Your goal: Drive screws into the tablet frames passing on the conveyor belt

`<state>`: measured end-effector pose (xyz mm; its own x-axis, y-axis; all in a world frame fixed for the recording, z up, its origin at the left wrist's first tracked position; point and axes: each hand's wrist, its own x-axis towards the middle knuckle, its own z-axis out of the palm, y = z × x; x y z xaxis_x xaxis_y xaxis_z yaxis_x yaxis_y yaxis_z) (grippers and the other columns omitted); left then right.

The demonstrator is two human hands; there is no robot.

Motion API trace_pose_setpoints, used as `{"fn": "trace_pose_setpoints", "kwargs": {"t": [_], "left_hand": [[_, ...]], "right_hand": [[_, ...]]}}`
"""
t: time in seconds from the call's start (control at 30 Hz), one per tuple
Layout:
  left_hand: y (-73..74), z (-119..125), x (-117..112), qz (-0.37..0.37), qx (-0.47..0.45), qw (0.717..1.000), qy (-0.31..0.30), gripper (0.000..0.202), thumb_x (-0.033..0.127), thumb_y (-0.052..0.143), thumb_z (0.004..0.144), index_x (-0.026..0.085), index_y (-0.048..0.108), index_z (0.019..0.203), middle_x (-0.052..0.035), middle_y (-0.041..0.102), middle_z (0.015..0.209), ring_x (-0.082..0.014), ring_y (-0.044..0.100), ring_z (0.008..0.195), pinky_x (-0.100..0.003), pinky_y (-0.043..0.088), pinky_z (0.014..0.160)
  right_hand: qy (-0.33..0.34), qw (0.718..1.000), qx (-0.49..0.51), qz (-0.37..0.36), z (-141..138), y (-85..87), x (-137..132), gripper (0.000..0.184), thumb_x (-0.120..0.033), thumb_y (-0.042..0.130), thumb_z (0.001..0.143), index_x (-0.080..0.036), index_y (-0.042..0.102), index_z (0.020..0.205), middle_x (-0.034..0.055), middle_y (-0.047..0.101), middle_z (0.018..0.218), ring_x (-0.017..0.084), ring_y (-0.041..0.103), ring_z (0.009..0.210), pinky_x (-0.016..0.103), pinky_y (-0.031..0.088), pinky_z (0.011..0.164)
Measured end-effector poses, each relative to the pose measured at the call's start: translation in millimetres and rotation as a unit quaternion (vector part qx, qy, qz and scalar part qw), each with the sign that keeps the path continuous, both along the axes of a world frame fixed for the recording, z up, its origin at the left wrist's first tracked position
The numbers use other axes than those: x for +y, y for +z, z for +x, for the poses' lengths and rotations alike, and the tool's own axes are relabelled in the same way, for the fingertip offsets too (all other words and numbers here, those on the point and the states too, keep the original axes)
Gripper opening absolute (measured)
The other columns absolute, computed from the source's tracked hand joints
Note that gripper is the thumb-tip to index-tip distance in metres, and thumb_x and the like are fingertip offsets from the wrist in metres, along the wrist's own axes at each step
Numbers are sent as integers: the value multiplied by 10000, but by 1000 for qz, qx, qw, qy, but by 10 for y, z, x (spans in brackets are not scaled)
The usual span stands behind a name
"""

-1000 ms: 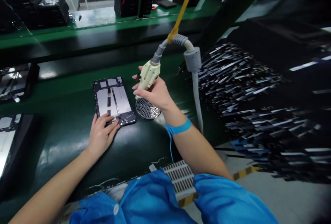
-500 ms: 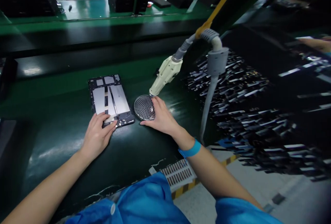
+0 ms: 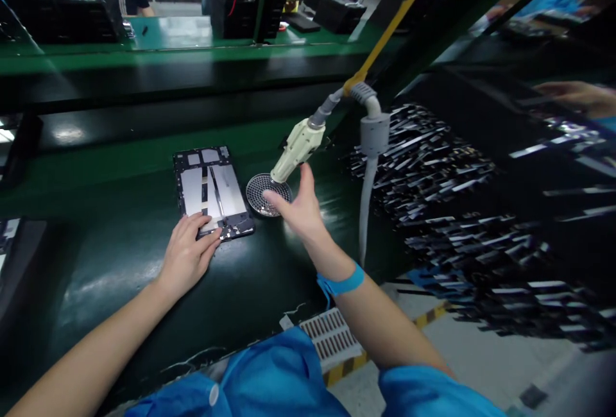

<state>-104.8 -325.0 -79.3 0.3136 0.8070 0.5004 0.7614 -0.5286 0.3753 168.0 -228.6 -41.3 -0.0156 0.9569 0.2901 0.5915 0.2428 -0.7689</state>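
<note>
An opened tablet point(image 3: 231, 195), its silver inside facing up, lies on the dark green bench. My left hand point(image 3: 187, 250) holds it at the lower left corner, fingers on its inner face and thumb at the bottom edge. Beside its right side is a round metal dish with a perforated face point(image 3: 257, 192); small screws seem to lie on it. A cream electric screwdriver point(image 3: 298, 147) hangs tilted, its tip over the dish. My right hand point(image 3: 305, 212) is open just below the screwdriver, thumb over the dish and fingers spread apart from it. Some fingers are hidden.
A yellow strap point(image 3: 399, 16) and a grey cable point(image 3: 369, 199) run from the screwdriver. Dense rows of thin dark parts point(image 3: 433, 154) stand at the right. Another person's hand point(image 3: 577, 95) shows at far right. Black stacked trays point(image 3: 233, 0) stand across the bench.
My right hand has let go of the dish's edge and opened, rising toward the screwdriver. My left hand stays on the tablet. The view has shifted slightly.
</note>
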Motion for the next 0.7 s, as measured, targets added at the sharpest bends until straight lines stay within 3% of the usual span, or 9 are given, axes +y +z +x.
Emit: {"fn": "trace_pose_setpoints", "kwargs": {"t": [0.07, 0.13, 0.2, 0.27, 0.37, 0.47, 0.7], "left_hand": [[9, -6, -11, -2, 10, 1000, 0, 224, 225, 645, 954, 253, 735, 1157, -114, 652, 1292, -308, 589, 1276, -578, 489, 1075], [16, -17, -22, -2, 14, 1000, -1, 228, 218, 644, 954, 247, 732, 1163, -115, 651, 1302, -309, 585, 1288, -578, 480, 1090], [18, -26, -27, -1, 15, 1000, -3, 233, 212, 647, 953, 246, 727, 1169, -113, 653, 1304, -307, 584, 1292, -579, 473, 1100], [14, -31, -26, 0, 15, 1000, -3, 239, 206, 655, 948, 245, 723, 1173, -111, 654, 1300, -307, 584, 1291, -580, 470, 1102], [8, -31, -13, -2, 14, 1000, -5, 251, 197, 667, 940, 246, 717, 1181, -112, 652, 1299, -308, 582, 1290, -579, 471, 1095], [11, -34, 2, -7, 13, 1000, -6, 257, 195, 671, 936, 254, 712, 1183, -111, 648, 1303, -309, 576, 1298, -578, 471, 1092], [32, -54, 4, -17, 13, 1000, -11, 274, 191, 676, 931, 262, 708, 1194, -108, 649, 1302, -315, 576, 1300, -591, 463, 1100]], "right_hand": [[-19, 994, 104, 42, -151, 199, 195, 962, -572, 834, 704, -228, 397, 1489, 182, 528, 1446, 368, 531, 1349, 594, 425, 1146], [41, 975, 215, 41, -334, 356, 378, 758, -517, 823, 732, -224, 532, 1368, 122, 678, 1209, 286, 698, 1050, 503, 567, 980], [97, 951, 290, 39, -479, 445, 480, 578, -468, 782, 783, -227, 592, 1274, 53, 709, 1012, 199, 703, 772, 417, 617, 782], [114, 939, 320, 54, -548, 472, 486, 435, -426, 753, 817, -229, 630, 1185, 18, 696, 938, 148, 659, 657, 362, 605, 679], [107, 945, 296, 86, -542, 453, 397, 328, -404, 766, 818, -223, 667, 1072, 20, 696, 946, 154, 677, 725, 353, 609, 715], [97, 946, 293, 95, -541, 409, 329, 366, -418, 757, 824, -236, 636, 1118, 25, 700, 991, 177, 694, 816, 374, 622, 786], [82, 955, 268, 101, -692, 242, 343, 253, -376, 706, 847, -250, 628, 1052, 21, 682, 927, 185, 654, 779, 393, 614, 786]]}}
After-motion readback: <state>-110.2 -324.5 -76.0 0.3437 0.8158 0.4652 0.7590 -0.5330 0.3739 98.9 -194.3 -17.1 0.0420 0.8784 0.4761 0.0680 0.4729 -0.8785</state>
